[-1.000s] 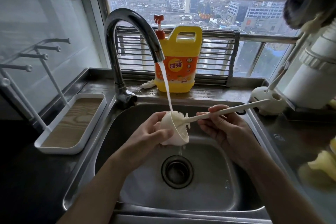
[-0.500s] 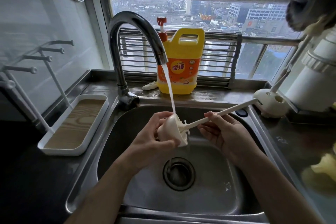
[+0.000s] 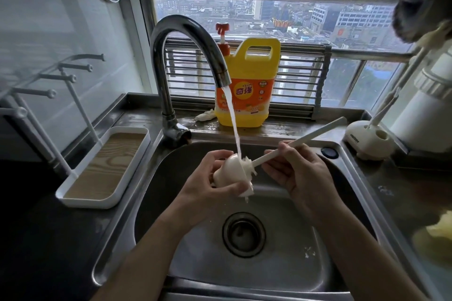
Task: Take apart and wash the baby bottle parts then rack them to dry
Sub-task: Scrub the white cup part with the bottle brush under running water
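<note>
Behind the chrome faucet (image 3: 186, 29) the detergent jug (image 3: 256, 61) was yellow, its label (image 3: 247, 91) orange, its pump (image 3: 222, 32) red. Left of the faucet the white rack tray (image 3: 85, 203) showed wood grain. Below the faucet the bottle part (image 3: 232, 173) and brush (image 3: 315, 134) were cream-white.

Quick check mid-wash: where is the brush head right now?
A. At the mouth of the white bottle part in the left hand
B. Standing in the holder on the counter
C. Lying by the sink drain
A: the right hand grips the brush by its handle. Its bristles meet the open mouth of the white bottle part, which the left hand holds under the water stream.
</note>
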